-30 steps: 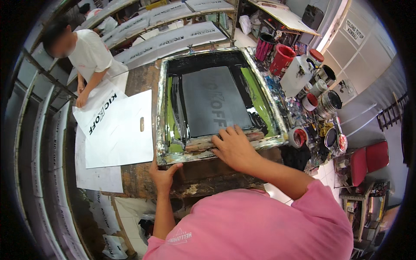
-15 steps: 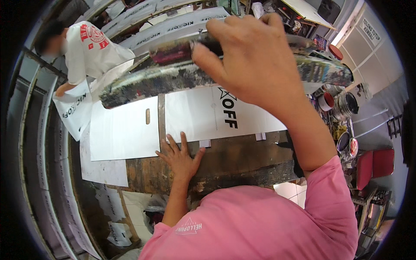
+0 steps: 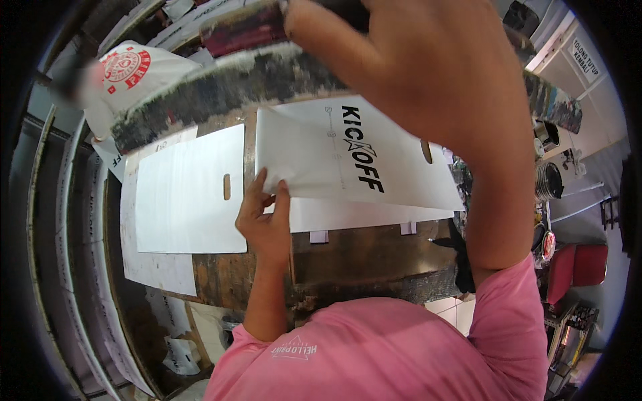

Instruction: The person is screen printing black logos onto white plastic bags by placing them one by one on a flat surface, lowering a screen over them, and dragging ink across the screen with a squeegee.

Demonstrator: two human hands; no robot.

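left hand (image 3: 265,224) pinches the printed bag (image 3: 311,150) under a tilted frame (image 3: 221,93)

the printed bag, white with black lettering, is above the worktable (image 3: 374,257), in front of the person. the left hand pinches its near left corner between thumb and fingers, so the near edge stands up from a white layer (image 3: 374,212) below. i cannot tell if this layer belongs to the same bag.

the right hand (image 3: 428,80) is high, at the paint-stained frame, which is above the far side of the worktable. its thumb is seen, but the other fingers are cut by the upper border, so i cannot tell how they close.

to the left of the printed bag lies a plain white bag (image 3: 190,194) with a handle slot, on a pale sheet (image 3: 160,275). two small tabs (image 3: 319,237) are on the worktable, near the white layer. at the far left is a co-worker (image 3: 150,77) in a white shirt.
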